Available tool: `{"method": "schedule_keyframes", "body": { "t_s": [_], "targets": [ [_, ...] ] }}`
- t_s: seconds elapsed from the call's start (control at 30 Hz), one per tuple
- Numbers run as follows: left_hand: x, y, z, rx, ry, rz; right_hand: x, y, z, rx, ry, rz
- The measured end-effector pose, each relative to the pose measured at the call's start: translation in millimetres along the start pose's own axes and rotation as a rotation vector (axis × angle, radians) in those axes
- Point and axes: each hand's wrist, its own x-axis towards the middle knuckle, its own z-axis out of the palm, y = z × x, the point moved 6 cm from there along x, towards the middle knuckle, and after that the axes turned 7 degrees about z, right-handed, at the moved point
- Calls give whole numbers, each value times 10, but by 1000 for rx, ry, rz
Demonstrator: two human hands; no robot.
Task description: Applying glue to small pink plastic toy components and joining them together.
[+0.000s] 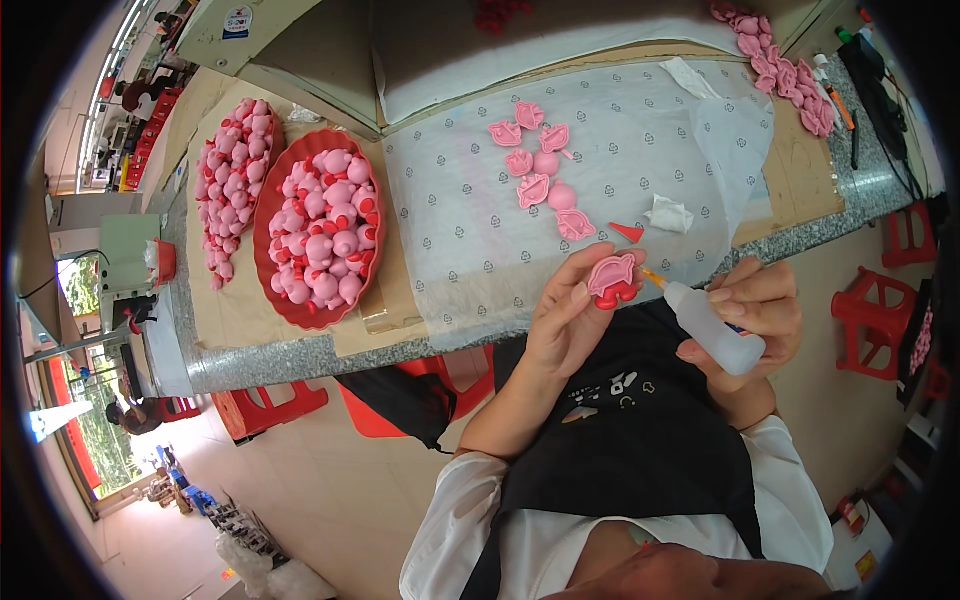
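Observation:
My left hand point(565, 315) pinches a small pink plastic toy part point(612, 275) with red feet, its hollow side facing up. My right hand point(758, 315) is closed around a translucent squeeze bottle point(715, 328), tilted so that its orange nozzle point(653, 278) points at the toy part's edge. Whether the nozzle touches it, I cannot tell. Just beyond my left fingers lies a red cone-shaped cap point(628, 233) on the printed white paper point(460, 200). Farther off, several pink hollow parts point(534, 190) and pink balls point(561, 196) lie in a loose column.
A red oval basin point(264, 240) full of pink and red toy pieces stands at left, beside a heap of more pieces point(235, 170). A crumpled white tissue point(669, 214) lies to the right. Pink parts point(790, 80) are piled far right, near pens. Red stools point(872, 310) stand beyond the table edge.

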Motion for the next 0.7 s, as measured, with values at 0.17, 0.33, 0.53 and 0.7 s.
{"method": "schedule_keyframes", "body": {
  "t_s": [0.17, 0.33, 0.53, 0.7],
  "targets": [
    [-12, 11, -12, 25, 28, 20, -22, -3, 49, -14, -9, -41],
    [-19, -7, -46, 72, 70, 17, -57, -48, 88, -43, -71, -72],
    [-13, -29, -41, -4, 73, -28, -33, -46, 43, 34, -15, -22],
    [-26, -37, -42, -4, 65, -37, -18, -27, 72, 22, -43, -33]
  ]
}}
